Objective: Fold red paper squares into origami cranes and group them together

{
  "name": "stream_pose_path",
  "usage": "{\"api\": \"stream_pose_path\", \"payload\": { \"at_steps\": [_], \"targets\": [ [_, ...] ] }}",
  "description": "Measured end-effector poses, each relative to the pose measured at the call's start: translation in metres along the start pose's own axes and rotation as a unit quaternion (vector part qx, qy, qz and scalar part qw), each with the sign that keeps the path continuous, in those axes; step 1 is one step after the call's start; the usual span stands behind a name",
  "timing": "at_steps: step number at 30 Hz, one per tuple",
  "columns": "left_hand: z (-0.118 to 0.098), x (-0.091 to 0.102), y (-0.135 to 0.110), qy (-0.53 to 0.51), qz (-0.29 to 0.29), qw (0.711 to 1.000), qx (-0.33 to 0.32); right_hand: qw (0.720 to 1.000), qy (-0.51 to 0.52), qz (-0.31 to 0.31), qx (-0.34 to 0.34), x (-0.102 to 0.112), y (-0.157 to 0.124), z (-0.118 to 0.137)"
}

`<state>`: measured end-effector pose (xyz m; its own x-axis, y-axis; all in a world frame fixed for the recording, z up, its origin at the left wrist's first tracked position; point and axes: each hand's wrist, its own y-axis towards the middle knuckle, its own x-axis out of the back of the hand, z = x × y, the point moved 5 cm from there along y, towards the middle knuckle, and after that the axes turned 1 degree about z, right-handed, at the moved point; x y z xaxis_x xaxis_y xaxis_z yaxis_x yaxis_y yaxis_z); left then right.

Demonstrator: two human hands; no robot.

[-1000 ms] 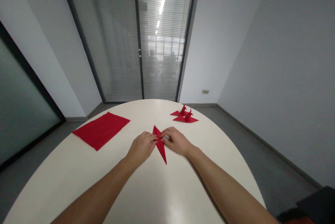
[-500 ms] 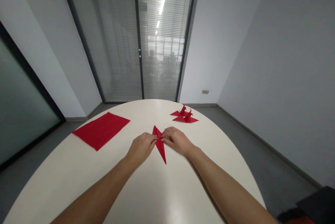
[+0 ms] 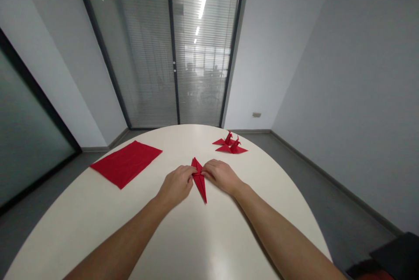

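A narrow, diamond-shaped piece of folded red paper (image 3: 200, 186) lies on the table between my hands, one long point toward me and a shorter one away. My left hand (image 3: 178, 182) grips its left edge near the middle, fingers closed. From the other side my right hand (image 3: 221, 174) pinches the right edge at about the same height. The fingertips cover part of the paper's middle. Two finished red paper cranes (image 3: 233, 147) with spread wings sit beyond my right hand, one behind the other.
A flat sheet of red paper (image 3: 126, 164) lies at the left of the round white table (image 3: 170, 245). The table's curved edge runs around the far side. Behind stand glass panels with blinds (image 3: 203, 97). A dark object (image 3: 397, 256) shows at the lower right.
The folded paper has turned slightly, its near point shifting a little to the left and away from me. Both hands stay at its edges, with the fingers moved only slightly.
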<state>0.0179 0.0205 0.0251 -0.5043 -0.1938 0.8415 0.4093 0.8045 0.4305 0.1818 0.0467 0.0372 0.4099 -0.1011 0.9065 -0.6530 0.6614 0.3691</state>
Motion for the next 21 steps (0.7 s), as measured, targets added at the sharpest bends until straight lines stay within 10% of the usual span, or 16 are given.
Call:
{"api": "stream_pose_path", "payload": {
  "at_steps": [21],
  "targets": [
    [-0.001, 0.011, 0.003, 0.017, -0.037, 0.998, 0.044, 0.997, 0.068, -0.036, 0.021, 0.008, -0.003, 0.008]
  ]
}}
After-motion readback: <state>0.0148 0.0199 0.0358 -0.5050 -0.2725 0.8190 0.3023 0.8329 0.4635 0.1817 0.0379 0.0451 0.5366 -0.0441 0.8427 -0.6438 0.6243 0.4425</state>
